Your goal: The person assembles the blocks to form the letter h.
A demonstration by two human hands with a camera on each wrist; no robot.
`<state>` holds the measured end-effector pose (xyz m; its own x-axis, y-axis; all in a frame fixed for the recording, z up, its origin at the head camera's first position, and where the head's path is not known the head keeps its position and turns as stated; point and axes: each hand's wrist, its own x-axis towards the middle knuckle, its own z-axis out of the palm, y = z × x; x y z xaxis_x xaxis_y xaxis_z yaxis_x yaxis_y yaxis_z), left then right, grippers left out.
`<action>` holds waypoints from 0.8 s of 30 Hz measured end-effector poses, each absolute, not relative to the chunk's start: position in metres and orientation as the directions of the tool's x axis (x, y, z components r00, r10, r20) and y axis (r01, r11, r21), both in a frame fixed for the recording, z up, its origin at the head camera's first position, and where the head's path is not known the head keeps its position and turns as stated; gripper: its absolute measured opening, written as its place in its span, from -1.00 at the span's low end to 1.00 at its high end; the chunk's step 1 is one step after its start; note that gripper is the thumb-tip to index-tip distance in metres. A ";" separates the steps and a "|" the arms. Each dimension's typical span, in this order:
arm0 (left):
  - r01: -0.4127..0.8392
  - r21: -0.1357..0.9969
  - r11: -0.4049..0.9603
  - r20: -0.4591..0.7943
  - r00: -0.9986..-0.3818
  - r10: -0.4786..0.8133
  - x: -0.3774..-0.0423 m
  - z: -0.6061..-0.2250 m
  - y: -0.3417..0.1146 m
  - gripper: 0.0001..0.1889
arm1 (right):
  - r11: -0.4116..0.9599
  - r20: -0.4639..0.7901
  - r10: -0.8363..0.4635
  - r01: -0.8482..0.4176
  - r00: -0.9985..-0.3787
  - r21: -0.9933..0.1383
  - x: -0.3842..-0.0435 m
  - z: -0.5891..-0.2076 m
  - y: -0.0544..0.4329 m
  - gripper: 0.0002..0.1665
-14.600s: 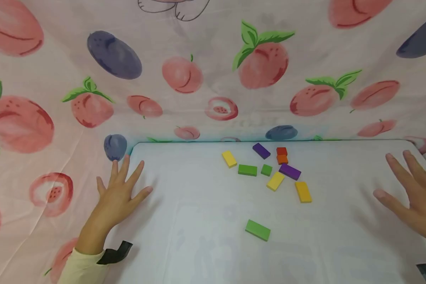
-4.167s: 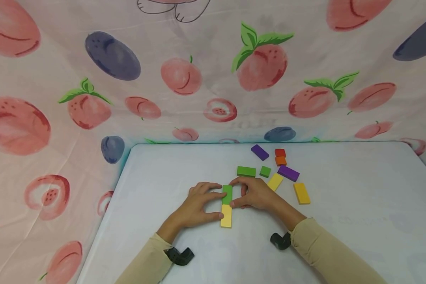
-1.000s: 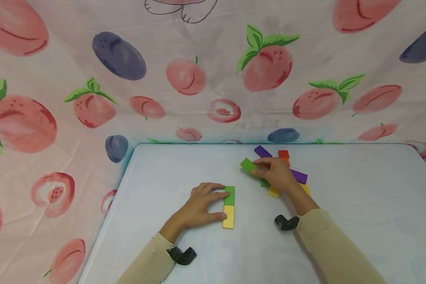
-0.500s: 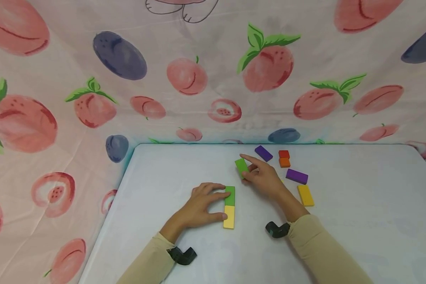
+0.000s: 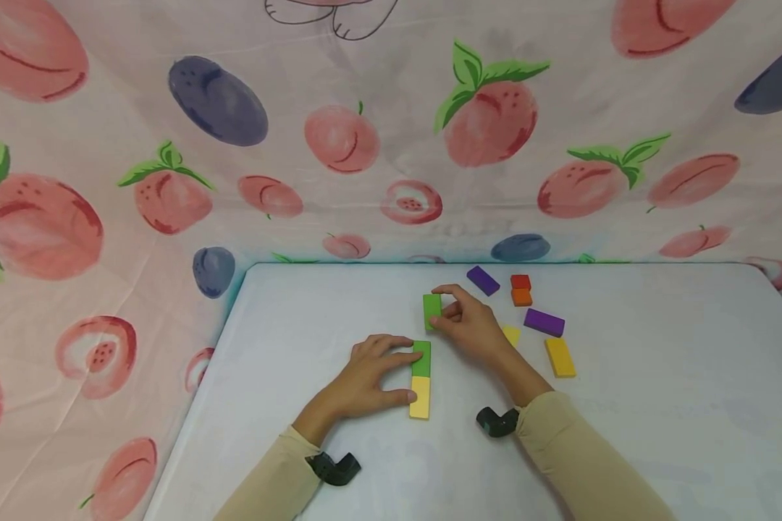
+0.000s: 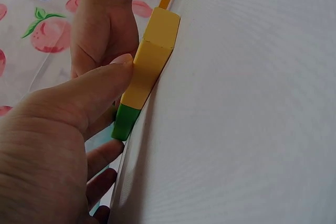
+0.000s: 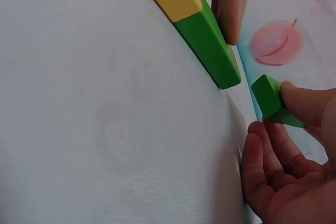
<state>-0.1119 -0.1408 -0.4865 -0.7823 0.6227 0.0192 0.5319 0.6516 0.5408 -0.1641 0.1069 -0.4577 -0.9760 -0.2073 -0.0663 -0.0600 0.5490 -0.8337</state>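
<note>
The right hand (image 5: pixel 471 325) is pinching the far green block (image 5: pixel 431 310); the left hand (image 5: pixel 361 383), spread loosely, is touching the near green block (image 5: pixel 423 367) and yellow block (image 5: pixel 421 407), joined on the desk (image 5: pixel 684 405). They're seemingly lining blocks up (a gap is showing), next needing to close it squarely.

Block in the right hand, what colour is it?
Green; the block shows best in the right wrist view.

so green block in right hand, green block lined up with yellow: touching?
Apart. The right wrist view shows a clear gap between the held green block and the lined-up green block.
</note>
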 end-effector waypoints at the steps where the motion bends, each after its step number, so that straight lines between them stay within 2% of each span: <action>1: 0.534 0.541 0.650 0.023 -0.781 0.624 -0.112 -0.486 -0.141 -0.33 | 0.558 -0.068 -0.206 -0.060 -0.976 -0.828 -0.164 -0.458 0.106 -0.38; 9: 0.554 0.540 0.634 0.049 -0.773 0.633 -0.112 -0.487 -0.141 -0.33 | 0.619 -0.125 -0.143 0.010 -0.982 -0.785 -0.164 -0.463 0.104 -0.38; 24: 0.535 0.544 0.646 0.037 -0.785 0.618 -0.111 -0.489 -0.141 -0.33 | 0.674 -0.200 -0.142 0.054 -0.969 -0.737 -0.165 -0.459 0.099 -0.37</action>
